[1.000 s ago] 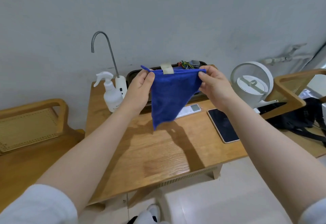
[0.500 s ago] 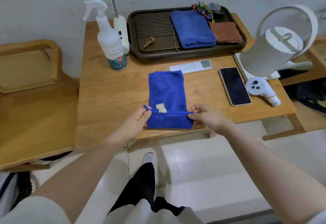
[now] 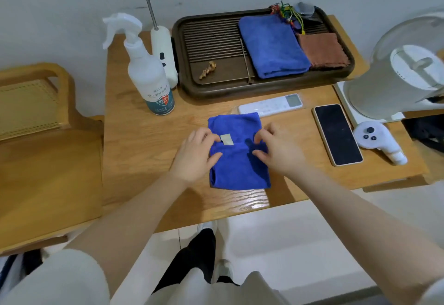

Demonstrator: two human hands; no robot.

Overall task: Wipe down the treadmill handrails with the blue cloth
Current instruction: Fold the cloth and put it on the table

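Observation:
A blue cloth [image 3: 236,169] with a small beige tag lies folded on the wooden table [image 3: 134,151]. My left hand [image 3: 195,154] pinches its folded edge on the left side. On the right side my right hand [image 3: 276,149] pinches the same edge, fingers curled into the fabric. Both hands rest on the cloth near the tag. No treadmill or handrail is in view.
A white spray bottle [image 3: 146,74] stands at the back left. A dark tray [image 3: 216,64] holds a second folded blue cloth [image 3: 271,45] and a brown cloth [image 3: 320,50]. A remote [image 3: 271,105], phone [image 3: 337,134], white controller [image 3: 374,136] and kettle [image 3: 394,74] sit to the right. A wooden bench [image 3: 43,160] stands left.
The cloth came down from mid-air onto the table. Both hands then carried its near edge away from me, folding it over toward the middle.

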